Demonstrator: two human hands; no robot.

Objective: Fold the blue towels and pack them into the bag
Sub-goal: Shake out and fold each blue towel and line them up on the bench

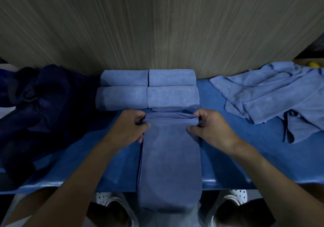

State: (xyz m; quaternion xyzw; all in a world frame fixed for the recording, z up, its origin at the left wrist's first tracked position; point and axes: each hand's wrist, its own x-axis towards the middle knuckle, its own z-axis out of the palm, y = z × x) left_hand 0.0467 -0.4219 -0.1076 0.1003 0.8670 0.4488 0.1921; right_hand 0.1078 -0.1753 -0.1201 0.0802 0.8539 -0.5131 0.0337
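Note:
A long blue towel (170, 160), folded into a narrow strip, lies on the blue table (245, 156) and hangs over its front edge. My left hand (129, 126) pinches the strip's far left corner. My right hand (208, 126) pinches the far right corner. Just behind the hands sit several rolled blue towels (148, 90), packed side by side in two rows against the wall. A dark navy bag (40, 100) lies crumpled at the left end of the table.
A heap of loose unfolded blue towels (273, 95) covers the right end of the table. A wood-grain wall (157, 25) rises right behind the table. White perforated shoes (108, 200) show below the table's front edge.

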